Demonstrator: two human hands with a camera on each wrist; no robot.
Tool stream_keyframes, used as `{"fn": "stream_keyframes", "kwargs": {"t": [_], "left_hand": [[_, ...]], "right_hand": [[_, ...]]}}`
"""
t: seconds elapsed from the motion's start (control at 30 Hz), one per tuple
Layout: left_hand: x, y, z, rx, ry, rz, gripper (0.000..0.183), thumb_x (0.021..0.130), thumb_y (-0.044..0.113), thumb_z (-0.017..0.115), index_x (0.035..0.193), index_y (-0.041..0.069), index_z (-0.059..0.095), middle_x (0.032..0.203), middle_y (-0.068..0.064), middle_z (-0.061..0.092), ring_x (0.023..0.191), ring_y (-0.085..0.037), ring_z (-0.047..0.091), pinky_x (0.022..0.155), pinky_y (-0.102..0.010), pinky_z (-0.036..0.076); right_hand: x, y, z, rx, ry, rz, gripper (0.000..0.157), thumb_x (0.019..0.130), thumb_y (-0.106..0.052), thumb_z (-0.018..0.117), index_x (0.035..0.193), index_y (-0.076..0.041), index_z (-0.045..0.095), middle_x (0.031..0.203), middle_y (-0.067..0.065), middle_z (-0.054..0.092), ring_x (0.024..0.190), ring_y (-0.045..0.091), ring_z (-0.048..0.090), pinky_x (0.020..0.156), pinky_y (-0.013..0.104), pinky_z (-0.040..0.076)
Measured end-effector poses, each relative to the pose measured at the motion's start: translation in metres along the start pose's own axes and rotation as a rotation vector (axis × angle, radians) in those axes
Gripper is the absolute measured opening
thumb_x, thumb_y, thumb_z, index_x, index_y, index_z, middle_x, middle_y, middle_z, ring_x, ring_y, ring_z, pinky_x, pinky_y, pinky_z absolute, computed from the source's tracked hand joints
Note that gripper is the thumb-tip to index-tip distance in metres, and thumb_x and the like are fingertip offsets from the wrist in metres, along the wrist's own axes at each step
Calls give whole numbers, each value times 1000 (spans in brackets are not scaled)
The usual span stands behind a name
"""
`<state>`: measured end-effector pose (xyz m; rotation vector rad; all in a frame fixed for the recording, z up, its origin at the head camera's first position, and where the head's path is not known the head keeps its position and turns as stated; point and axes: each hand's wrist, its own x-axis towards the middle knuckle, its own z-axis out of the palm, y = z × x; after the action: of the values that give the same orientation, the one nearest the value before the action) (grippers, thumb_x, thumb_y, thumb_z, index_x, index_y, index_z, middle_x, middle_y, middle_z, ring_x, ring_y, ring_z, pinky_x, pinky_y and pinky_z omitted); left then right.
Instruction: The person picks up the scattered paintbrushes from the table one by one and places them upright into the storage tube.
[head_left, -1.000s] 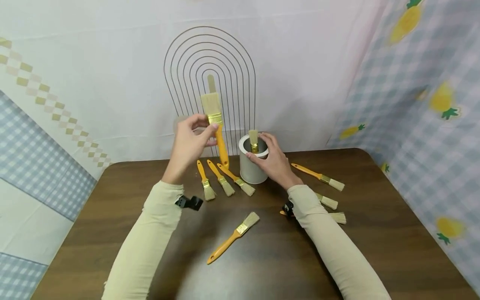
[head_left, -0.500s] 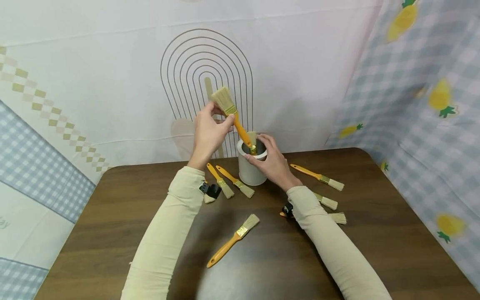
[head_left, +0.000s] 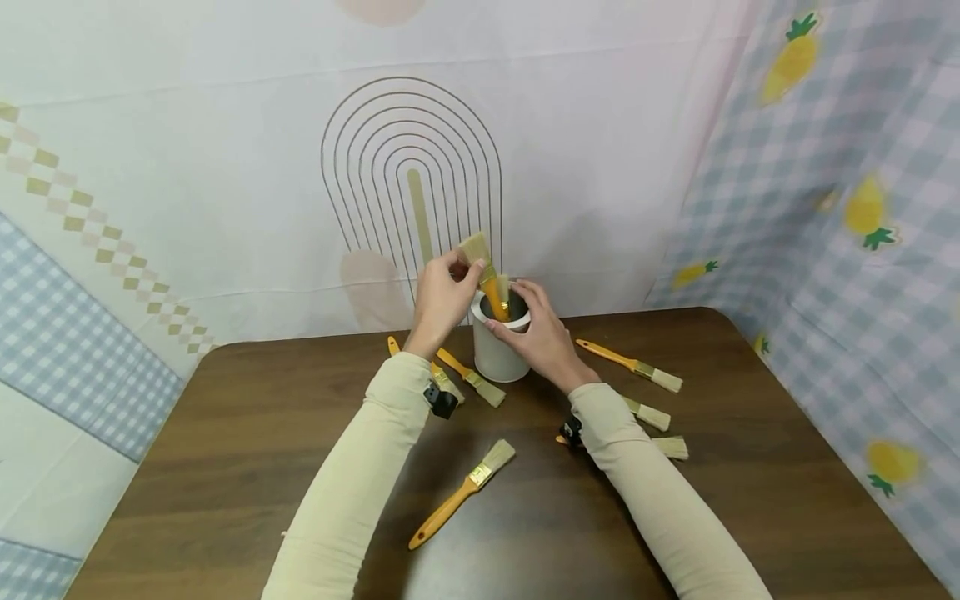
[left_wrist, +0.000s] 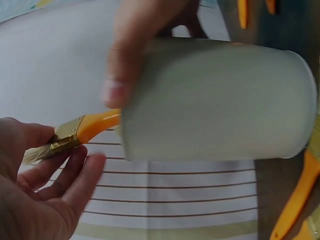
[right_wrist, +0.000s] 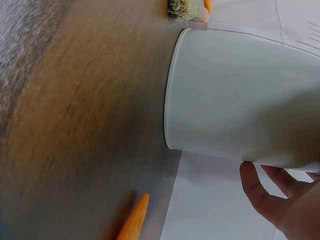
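My left hand [head_left: 442,302] pinches a paintbrush [head_left: 492,292] near its metal ferrule, bristles up. Its orange handle points down into the mouth of a pale grey can [head_left: 501,354]. In the left wrist view, the handle passes behind the rim of the can [left_wrist: 215,100], so its lower end is hidden. A second paintbrush [head_left: 503,287] stands bristles up inside the can. My right hand [head_left: 546,340] holds the can at its upper side, thumb at the front of the rim and fingers around the right. The can stands upright on the table.
Two paintbrushes, one of them this nearer brush [head_left: 487,390], lie left of the can, partly behind my left arm. Another brush [head_left: 465,493] lies in front. Three more, including the farthest brush [head_left: 630,365], lie on the right. A cloth-covered wall [head_left: 585,183] rises behind the table [head_left: 225,450].
My left hand has moved right and down with the paintbrush, bringing its handle from the air beside the can into the can's mouth. My right hand has stayed on the can.
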<state>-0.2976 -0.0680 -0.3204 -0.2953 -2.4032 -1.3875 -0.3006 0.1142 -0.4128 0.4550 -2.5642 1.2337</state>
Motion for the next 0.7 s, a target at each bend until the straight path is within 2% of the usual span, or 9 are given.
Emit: {"fn": "stream_keyframes", "kwargs": {"t": [0.1,0.2,0.53,0.6,0.7], "left_hand": [[-4,-9,2,50,-8,-7,31,104,34,67,97,6,79,90,-7,75,80,-21,67,70,-36,54],[-7,-13,5,85,-30,-12,31,103,35,69,90,9,80,86,-5,75,77,-20,66,67,-35,51],[-15,-15,10,247,-88,-1,19,97,27,73,87,12,71,82,-4,73,64,-17,63,58,-32,49],[-17,-14,11,291,-97,4,19,98,28,72,86,12,72,80,-3,73,60,-16,59,56,-31,46],[-16,-14,11,334,-102,19,21,99,28,70,91,10,75,81,-6,74,57,-20,55,55,-34,44]], "right_hand": [[0,0,1,-2,-1,3,91,92,-70,69,162,-19,41,169,-1,30,140,31,52,105,58,50],[0,-1,0,-7,1,10,91,92,-69,69,162,-20,41,169,-1,30,140,32,52,103,60,50],[-1,0,0,-18,11,-10,88,93,-65,71,162,-18,42,168,1,32,138,34,53,100,59,53],[-1,0,1,-21,13,-15,87,93,-62,72,161,-17,42,168,1,32,136,34,55,98,59,54],[0,0,1,-23,17,-14,85,94,-61,72,161,-18,42,167,1,33,132,34,58,97,58,55]]}}
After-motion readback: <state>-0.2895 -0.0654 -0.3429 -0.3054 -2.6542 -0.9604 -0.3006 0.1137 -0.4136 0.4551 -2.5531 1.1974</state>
